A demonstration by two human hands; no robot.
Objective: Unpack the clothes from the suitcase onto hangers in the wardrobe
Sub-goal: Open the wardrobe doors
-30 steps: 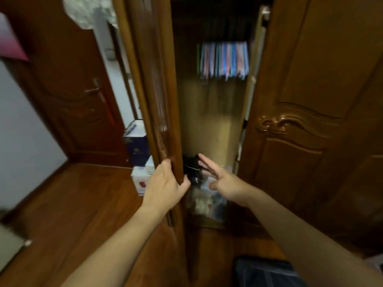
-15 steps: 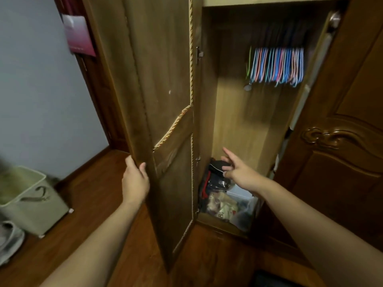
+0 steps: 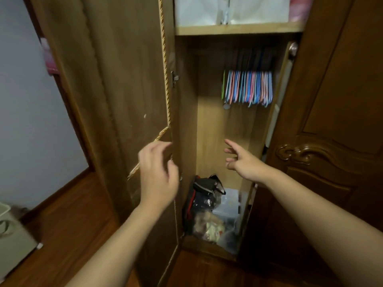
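**Wardrobe Stood Open, Both Hands Raised and Empty**

Head view: the narrow wardrobe (image 3: pixel 209 129) stood with its left door (image 3: pixel 124 83) swung wide, a braided gold cord trim (image 3: pixel 165 79) running down the door's edge. A tight row of coloured hangers (image 3: pixel 247 88), blue, pink and green, hung bare from the rail high in the compartment. The left hand (image 3: pixel 158 177) hovered in front of the door's inner edge, its grip released, fingers loosely bent and holding nothing; motion blur left it unclear whether it touched the wood. The right hand (image 3: pixel 243 162) reached into the opening below the hangers, its grip likewise released, fingers spread and apart from the back panel. On the wardrobe floor lay a dark bag with red trim (image 3: pixel 204 189), beside a clear plastic box (image 3: pixel 230 201) and clear plastic bags of soft items (image 3: pixel 209 226). White fabric storage (image 3: pixel 230 9) sat on the shelf (image 3: pixel 238 30) above the rail. The right door (image 3: pixel 331 141), dark and carved, stood at the frame's right. A pale green bin (image 3: pixel 12 239) rested on the wooden floor (image 3: pixel 68 220) at lower left. Neither suitcase nor clothes appeared in the frame.
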